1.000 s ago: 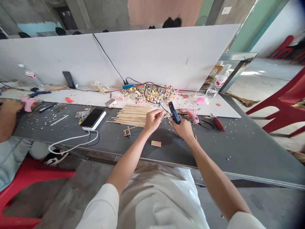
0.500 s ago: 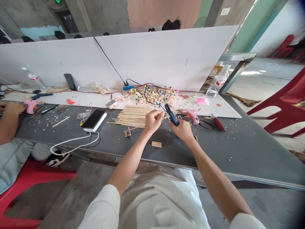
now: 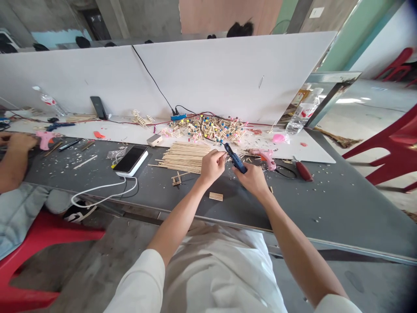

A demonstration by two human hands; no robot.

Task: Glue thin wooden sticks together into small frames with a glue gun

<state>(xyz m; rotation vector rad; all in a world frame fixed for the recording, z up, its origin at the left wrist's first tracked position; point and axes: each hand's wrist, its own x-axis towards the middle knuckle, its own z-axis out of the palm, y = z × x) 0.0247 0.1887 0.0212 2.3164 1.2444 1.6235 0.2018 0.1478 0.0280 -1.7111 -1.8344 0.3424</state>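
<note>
Pliers (image 3: pixel 235 158) above the gray table (image 3: pixel 325 200), right of the loose sticks (image 3: pixel 184 157), clasped in the curled fingers of the right hand (image 3: pixel 253 177). Saw the left hand (image 3: pixel 212 166) just left of their far end, fingertips pinched together; could not tell whether around anything. Found a small stick panel (image 3: pixel 216 197) between hands and near edge, with tabletop reaching wide rightward. Noted red marks on the far right bottle (image 3: pixel 304 112), too small to read.
</note>
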